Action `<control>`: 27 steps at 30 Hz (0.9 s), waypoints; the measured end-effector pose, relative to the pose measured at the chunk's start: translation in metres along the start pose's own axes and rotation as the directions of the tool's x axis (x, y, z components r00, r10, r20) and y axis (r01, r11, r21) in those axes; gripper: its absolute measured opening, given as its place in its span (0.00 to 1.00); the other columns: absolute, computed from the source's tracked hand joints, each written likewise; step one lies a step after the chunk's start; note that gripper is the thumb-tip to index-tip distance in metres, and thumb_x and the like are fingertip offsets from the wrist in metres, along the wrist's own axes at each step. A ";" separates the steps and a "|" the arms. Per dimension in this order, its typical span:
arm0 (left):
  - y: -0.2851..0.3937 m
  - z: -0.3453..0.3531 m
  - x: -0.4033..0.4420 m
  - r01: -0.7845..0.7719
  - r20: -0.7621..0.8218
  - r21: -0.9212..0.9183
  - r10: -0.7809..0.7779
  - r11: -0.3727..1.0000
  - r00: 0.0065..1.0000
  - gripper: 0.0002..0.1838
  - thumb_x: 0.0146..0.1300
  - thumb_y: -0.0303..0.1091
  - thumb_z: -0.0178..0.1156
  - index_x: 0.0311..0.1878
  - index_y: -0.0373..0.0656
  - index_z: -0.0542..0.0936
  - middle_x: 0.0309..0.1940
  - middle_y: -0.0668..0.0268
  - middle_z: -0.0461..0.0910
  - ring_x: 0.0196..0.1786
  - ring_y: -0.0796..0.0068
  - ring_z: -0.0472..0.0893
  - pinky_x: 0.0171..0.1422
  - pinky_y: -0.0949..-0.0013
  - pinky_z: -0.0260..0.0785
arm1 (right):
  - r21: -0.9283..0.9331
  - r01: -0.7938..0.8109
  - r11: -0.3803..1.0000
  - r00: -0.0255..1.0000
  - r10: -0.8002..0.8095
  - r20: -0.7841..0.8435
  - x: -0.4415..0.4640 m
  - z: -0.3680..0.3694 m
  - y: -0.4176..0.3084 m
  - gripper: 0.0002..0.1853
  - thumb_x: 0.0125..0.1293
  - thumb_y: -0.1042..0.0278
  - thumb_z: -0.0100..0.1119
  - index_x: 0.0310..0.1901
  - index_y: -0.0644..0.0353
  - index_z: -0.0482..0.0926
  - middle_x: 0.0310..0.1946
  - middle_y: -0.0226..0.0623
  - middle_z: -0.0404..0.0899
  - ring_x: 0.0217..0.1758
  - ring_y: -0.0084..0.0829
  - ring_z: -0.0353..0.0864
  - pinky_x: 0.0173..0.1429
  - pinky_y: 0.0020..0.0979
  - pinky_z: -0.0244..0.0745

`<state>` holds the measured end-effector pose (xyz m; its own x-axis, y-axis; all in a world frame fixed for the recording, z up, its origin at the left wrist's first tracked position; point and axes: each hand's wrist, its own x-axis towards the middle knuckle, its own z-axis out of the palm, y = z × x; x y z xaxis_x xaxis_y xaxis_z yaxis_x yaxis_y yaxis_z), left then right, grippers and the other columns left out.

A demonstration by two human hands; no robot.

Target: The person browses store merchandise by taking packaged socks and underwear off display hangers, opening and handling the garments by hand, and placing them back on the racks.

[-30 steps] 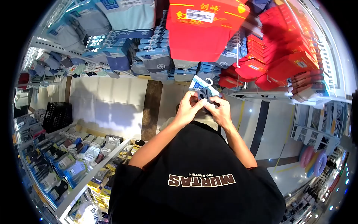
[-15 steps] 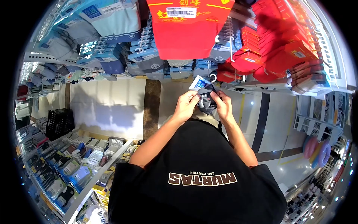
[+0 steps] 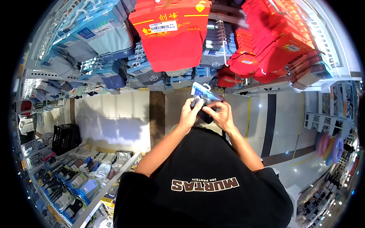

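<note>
Between my hands is a dark folded garment (image 3: 205, 116) with a blue-and-white header card (image 3: 198, 90) and a white hanging hook (image 3: 207, 87). It looks like boxed or carded underwear, though its exact kind is not clear. My left hand (image 3: 188, 115) is closed on the left edge, thumb on the front near the card. On the other side, the fingers of my right hand (image 3: 222, 115) pinch the dark fabric, slightly blurred. Fingers cover much of the garment.
Red carded packs (image 3: 170, 45) hang at the top, with more red packs (image 3: 272, 49) to the right. Blue-carded packs (image 3: 97, 32) hang at the left. A bin of packaged socks (image 3: 78, 178) lies lower left, near a black crate (image 3: 65, 138). Swim rings (image 3: 330, 148) stand far right.
The garment was spread open between both hands; now it is more closed up, with the card more upright. My right fingers have shifted inward. The view has turned slightly.
</note>
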<state>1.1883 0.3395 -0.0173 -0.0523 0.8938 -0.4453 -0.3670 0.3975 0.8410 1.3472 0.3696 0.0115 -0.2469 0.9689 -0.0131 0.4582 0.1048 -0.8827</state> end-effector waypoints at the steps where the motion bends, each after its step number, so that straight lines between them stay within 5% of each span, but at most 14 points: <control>1: -0.003 0.001 0.002 0.001 -0.019 0.027 0.000 1.000 1.000 0.19 0.67 0.44 0.63 0.50 0.38 0.76 0.36 0.69 0.79 0.36 0.82 0.78 0.37 0.75 0.73 | 0.040 -0.071 0.997 0.997 0.071 0.004 -0.002 0.001 -0.003 0.09 0.56 0.66 0.73 0.30 0.63 0.85 0.25 0.35 0.82 0.33 0.27 0.77 0.40 0.30 0.73; 5: -0.007 0.003 0.005 -0.098 -0.036 0.056 0.100 0.994 0.994 0.12 0.67 0.37 0.64 0.43 0.37 0.78 0.32 0.71 0.79 0.34 0.85 0.75 0.40 0.76 0.70 | 0.032 -0.146 0.989 0.989 0.145 0.012 0.002 0.000 0.010 0.11 0.58 0.62 0.72 0.32 0.63 0.86 0.33 0.41 0.81 0.37 0.35 0.79 0.48 0.33 0.74; 9: -0.012 -0.002 0.004 -0.130 0.010 0.115 0.130 0.985 0.991 0.11 0.67 0.36 0.63 0.41 0.38 0.78 0.31 0.72 0.79 0.34 0.86 0.73 0.41 0.76 0.69 | 0.195 -0.136 0.971 0.981 0.160 -0.110 0.005 -0.005 0.021 0.09 0.63 0.69 0.67 0.40 0.66 0.83 0.34 0.36 0.83 0.38 0.23 0.78 0.44 0.28 0.73; 10: -0.020 -0.008 0.008 -0.145 0.031 0.130 0.142 0.981 0.989 0.10 0.68 0.35 0.62 0.42 0.37 0.77 0.31 0.70 0.79 0.33 0.84 0.75 0.41 0.76 0.70 | 0.188 0.006 0.982 0.988 0.023 -0.152 0.008 -0.008 0.026 0.10 0.64 0.73 0.64 0.46 0.65 0.82 0.42 0.36 0.83 0.45 0.25 0.78 0.51 0.28 0.74; 13: -0.008 -0.016 0.000 0.062 0.050 0.095 -0.067 0.994 0.996 0.09 0.68 0.33 0.59 0.45 0.37 0.76 0.33 0.67 0.80 0.33 0.81 0.79 0.40 0.74 0.72 | 0.335 0.132 0.933 0.945 -0.016 -0.327 0.021 -0.020 0.030 0.30 0.65 0.80 0.58 0.69 0.62 0.64 0.49 0.39 0.80 0.53 0.32 0.79 0.59 0.31 0.73; 16: -0.021 -0.029 0.000 0.096 0.123 0.104 -0.108 0.990 0.987 0.10 0.71 0.32 0.55 0.50 0.37 0.74 0.40 0.60 0.81 0.36 0.74 0.83 0.41 0.74 0.76 | 0.493 0.053 0.868 0.951 0.107 -0.291 0.032 -0.048 0.020 0.44 0.61 0.83 0.59 0.75 0.60 0.45 0.47 0.42 0.80 0.51 0.32 0.80 0.59 0.31 0.73; 20: -0.024 -0.033 -0.004 0.103 0.121 0.118 -0.117 0.988 0.986 0.11 0.71 0.36 0.58 0.48 0.39 0.77 0.39 0.61 0.82 0.35 0.77 0.81 0.39 0.75 0.73 | 0.383 0.065 0.921 0.948 0.063 -0.313 0.061 -0.071 0.032 0.21 0.64 0.83 0.59 0.59 0.66 0.70 0.48 0.38 0.80 0.51 0.27 0.79 0.58 0.28 0.73; 27: -0.018 -0.035 -0.005 0.091 0.135 0.178 -0.116 0.980 0.984 0.12 0.72 0.37 0.57 0.48 0.38 0.76 0.39 0.61 0.82 0.36 0.75 0.82 0.41 0.74 0.75 | 0.364 0.154 0.919 0.967 -0.065 -0.244 0.122 -0.069 0.028 0.18 0.64 0.78 0.60 0.56 0.66 0.72 0.48 0.38 0.80 0.51 0.24 0.77 0.56 0.27 0.72</control>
<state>1.1627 0.3211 -0.0409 0.1166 0.8615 -0.4942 -0.1987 0.5077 0.8383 1.3888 0.5061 0.0175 -0.0600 0.9853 0.1597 0.0725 0.1638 -0.9838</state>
